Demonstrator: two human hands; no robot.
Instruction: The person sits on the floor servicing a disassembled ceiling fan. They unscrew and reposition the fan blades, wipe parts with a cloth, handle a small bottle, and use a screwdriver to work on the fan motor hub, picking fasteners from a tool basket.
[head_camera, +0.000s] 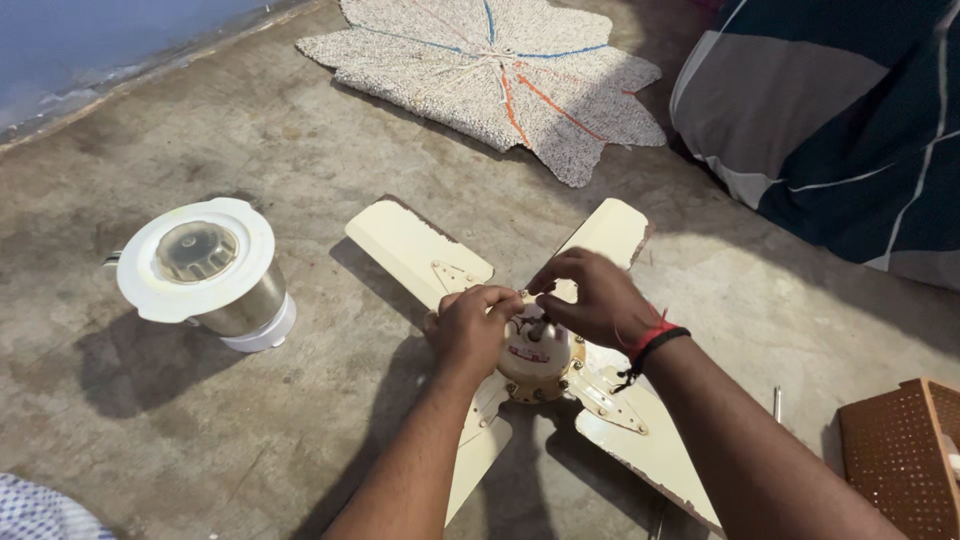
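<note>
A cream ceiling fan lies flat on the concrete floor, its four blades spread. The left hand and the right hand both pinch at the top of the fan's hub (what the fingertips grip is too small to tell). A mixer jar stands well apart on the left. A woven mat lies beyond the far blades, bare floor between.

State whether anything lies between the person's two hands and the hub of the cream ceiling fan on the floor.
Nothing visible does. The left hand and right hand are both already on the fan hub, fingertips meeting at its top.
</note>
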